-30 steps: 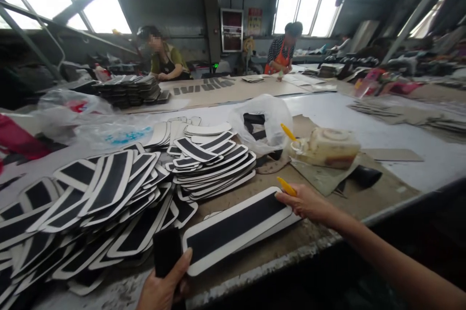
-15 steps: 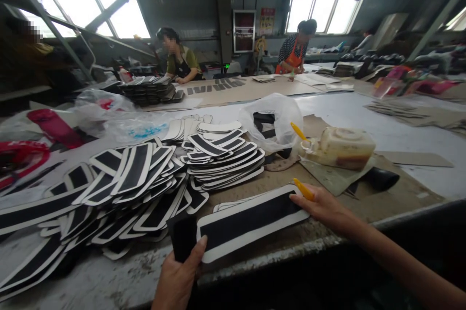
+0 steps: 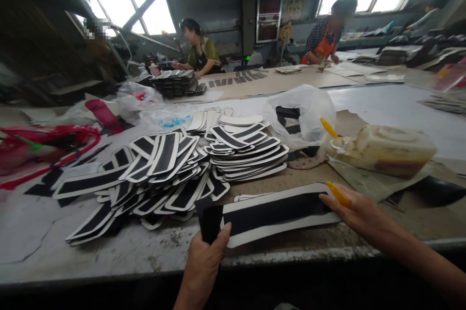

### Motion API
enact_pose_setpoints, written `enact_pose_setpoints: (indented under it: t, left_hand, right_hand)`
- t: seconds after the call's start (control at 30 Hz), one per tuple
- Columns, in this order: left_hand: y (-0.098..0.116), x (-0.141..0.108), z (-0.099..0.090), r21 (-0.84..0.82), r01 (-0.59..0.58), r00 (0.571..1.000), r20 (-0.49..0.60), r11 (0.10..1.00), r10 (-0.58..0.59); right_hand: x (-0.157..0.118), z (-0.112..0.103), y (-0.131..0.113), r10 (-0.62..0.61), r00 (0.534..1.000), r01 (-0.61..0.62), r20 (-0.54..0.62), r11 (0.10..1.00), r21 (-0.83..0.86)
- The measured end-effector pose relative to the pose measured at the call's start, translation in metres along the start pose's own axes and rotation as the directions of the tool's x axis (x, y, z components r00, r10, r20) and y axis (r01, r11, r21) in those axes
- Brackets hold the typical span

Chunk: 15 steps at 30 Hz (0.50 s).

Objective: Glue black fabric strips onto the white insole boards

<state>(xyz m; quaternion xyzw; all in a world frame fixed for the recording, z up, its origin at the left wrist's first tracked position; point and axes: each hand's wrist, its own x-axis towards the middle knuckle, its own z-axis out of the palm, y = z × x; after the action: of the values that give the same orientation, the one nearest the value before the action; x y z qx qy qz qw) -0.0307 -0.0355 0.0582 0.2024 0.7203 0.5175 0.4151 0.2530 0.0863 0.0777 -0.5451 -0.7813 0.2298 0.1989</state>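
Observation:
A long white panel with a black strip along its middle (image 3: 276,214) spans my two hands above the table's front edge. At its left end, my left hand (image 3: 206,259) is closed, thumb on the panel's edge, with dark strips (image 3: 210,220) also in its grip. My right hand (image 3: 355,210) pinches the panel's right end. A yellow-handled tool (image 3: 338,194), its working end not visible, is held in that same hand. Beneath the panel, the edges of a few white pieces (image 3: 251,197) show. Just beyond lies a heap of similar black-and-white panels (image 3: 163,159).
To the right stands a stained translucent container (image 3: 395,147), with a second yellow-handled tool (image 3: 329,128) at its mouth. A clear plastic bag (image 3: 315,115) holds dark pieces. Red bags (image 3: 73,142) lie left. Two co-workers (image 3: 204,52) bend over the far table; another person is at left.
The view has turned left, so everything sits further right in the picture. Both hands keep hold of the panel, and its black strip now looks slightly wavy near the right end.

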Motion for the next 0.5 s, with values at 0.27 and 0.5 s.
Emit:
enact_pose_setpoints:
  t: [0.27, 0.5]
  left_hand:
    - [-0.001, 0.004, -0.004, -0.202, 0.126, 0.987, 0.126, 0.971, -0.101]
    - [-0.007, 0.009, -0.009, -0.236, 0.291, 0.957, 0.07, 0.927, -0.283]
  right_hand:
    - [0.007, 0.002, 0.013, 0.237, 0.957, -0.28, 0.167, 0.903, 0.325]
    - [0.002, -0.001, -0.015, 0.234, 0.916, -0.386, 0.325, 0.733, 0.56]
